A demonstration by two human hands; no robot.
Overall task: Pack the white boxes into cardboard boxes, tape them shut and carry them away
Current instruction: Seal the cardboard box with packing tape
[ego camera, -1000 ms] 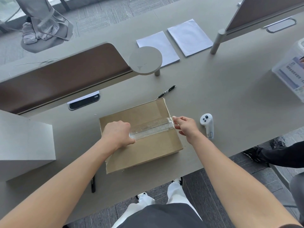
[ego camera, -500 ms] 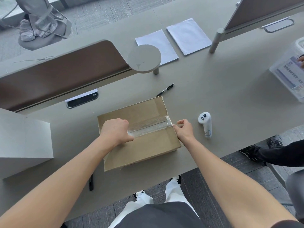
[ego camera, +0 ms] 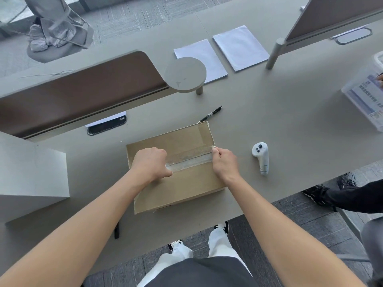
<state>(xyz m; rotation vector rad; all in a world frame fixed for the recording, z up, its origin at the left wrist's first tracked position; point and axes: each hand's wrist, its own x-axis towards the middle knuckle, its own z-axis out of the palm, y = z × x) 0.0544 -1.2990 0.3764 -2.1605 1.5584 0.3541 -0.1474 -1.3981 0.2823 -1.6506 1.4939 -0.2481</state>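
Note:
A closed cardboard box [ego camera: 182, 189] lies on the grey table [ego camera: 269, 121] in front of me. A strip of clear tape [ego camera: 189, 159] runs along its top seam. My left hand [ego camera: 151, 162] is clenched on the left part of the strip and presses on the box top; what is under the fist is hidden. At the box's right top edge, my right hand [ego camera: 224, 162] pinches the end of the tape. A large white box [ego camera: 31, 168] stands on the table to the left.
A white controller [ego camera: 261, 157] lies right of the box and a black pen [ego camera: 211, 114] behind it. Two white sheets [ego camera: 240, 46], a brown divider [ego camera: 83, 88] and a clear plastic bin [ego camera: 364, 98] are farther off. Another person's leg [ego camera: 352, 197] is at the right.
My right hand dipped down beside the box's right side, then came back up to the top edge at the tape's end. The left hand stayed on the tape.

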